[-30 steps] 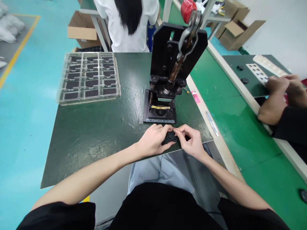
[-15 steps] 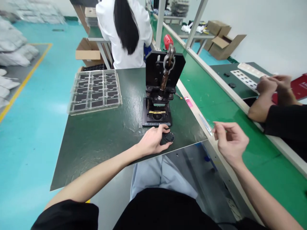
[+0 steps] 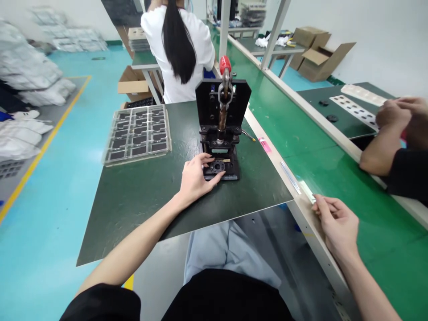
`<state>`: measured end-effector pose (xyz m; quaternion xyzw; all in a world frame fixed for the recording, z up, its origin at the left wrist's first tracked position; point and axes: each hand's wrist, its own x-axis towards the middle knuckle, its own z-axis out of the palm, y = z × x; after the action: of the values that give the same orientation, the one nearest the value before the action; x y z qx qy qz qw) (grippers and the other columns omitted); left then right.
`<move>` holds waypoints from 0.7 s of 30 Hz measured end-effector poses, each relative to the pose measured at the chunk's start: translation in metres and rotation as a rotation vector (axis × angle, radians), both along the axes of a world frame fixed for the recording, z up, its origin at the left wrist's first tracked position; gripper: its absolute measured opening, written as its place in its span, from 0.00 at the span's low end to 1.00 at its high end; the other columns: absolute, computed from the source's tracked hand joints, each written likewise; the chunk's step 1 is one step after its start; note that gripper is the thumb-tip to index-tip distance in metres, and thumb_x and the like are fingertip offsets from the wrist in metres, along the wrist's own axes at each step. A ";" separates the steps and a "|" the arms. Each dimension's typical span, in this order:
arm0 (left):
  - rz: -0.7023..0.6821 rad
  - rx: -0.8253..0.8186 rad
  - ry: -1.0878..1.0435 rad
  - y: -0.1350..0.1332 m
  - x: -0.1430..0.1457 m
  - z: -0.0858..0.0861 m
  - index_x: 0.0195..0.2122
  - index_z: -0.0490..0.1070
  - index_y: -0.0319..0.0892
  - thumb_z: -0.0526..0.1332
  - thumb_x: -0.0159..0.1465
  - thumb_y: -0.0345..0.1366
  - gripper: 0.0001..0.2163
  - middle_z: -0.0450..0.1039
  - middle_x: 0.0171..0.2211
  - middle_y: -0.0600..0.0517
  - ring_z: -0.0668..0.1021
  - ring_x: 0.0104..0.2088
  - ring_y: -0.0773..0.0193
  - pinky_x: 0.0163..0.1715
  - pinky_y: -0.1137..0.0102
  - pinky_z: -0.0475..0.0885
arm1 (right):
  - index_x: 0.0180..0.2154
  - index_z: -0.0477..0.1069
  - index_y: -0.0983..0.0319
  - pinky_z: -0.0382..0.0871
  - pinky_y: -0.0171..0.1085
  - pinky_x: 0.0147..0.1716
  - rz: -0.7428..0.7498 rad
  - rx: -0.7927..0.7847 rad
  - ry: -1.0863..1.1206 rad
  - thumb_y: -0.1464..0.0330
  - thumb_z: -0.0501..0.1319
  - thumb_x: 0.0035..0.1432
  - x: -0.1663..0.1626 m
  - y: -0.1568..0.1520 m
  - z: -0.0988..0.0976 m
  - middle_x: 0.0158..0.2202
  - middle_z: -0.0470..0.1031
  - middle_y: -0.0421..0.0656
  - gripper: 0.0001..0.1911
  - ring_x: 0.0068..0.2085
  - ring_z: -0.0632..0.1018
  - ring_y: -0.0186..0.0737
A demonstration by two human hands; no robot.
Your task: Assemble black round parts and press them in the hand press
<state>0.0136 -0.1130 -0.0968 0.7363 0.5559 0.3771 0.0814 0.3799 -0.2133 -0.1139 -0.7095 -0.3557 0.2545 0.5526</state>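
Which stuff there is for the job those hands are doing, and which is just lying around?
Seems for the job:
- black round part, in the left hand
- press
- pale strip, at the right hand's fingertips

Probably just lying about:
- pink item
- open cardboard box beyond the table

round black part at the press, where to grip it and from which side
Likely by the rim of the round black part, thumb on the near edge and fingers on the far edge, coming from the left, as the left hand does now. It looks roughly flat, with a round edge to pinch, and the press rises behind it, so the far side seems blocked.
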 end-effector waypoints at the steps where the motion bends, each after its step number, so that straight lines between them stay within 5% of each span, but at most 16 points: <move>1: -0.002 -0.009 -0.001 0.001 0.001 -0.001 0.53 0.63 0.44 0.74 0.59 0.45 0.27 0.82 0.48 0.47 0.84 0.42 0.56 0.49 0.59 0.74 | 0.32 0.77 0.60 0.66 0.36 0.24 0.001 -0.001 0.004 0.39 0.76 0.39 0.000 0.000 -0.001 0.23 0.74 0.39 0.33 0.25 0.73 0.36; 15: -0.015 0.043 -0.056 0.003 0.004 -0.002 0.49 0.66 0.44 0.72 0.61 0.46 0.22 0.79 0.45 0.47 0.81 0.42 0.58 0.46 0.60 0.77 | 0.32 0.76 0.60 0.67 0.35 0.24 0.069 0.000 -0.058 0.39 0.73 0.45 0.003 -0.004 -0.003 0.22 0.74 0.40 0.31 0.24 0.73 0.36; 21: 0.162 0.309 -0.251 0.015 -0.013 0.031 0.44 0.68 0.44 0.62 0.68 0.42 0.09 0.76 0.40 0.50 0.80 0.36 0.64 0.39 0.65 0.78 | 0.30 0.75 0.59 0.66 0.35 0.22 0.094 0.025 -0.074 0.39 0.72 0.47 0.000 -0.001 0.000 0.21 0.73 0.40 0.30 0.22 0.72 0.36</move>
<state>0.0005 -0.0983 -0.0655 0.6403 0.5344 0.5518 0.0054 0.3802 -0.2142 -0.1140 -0.6938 -0.4121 0.2493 0.5354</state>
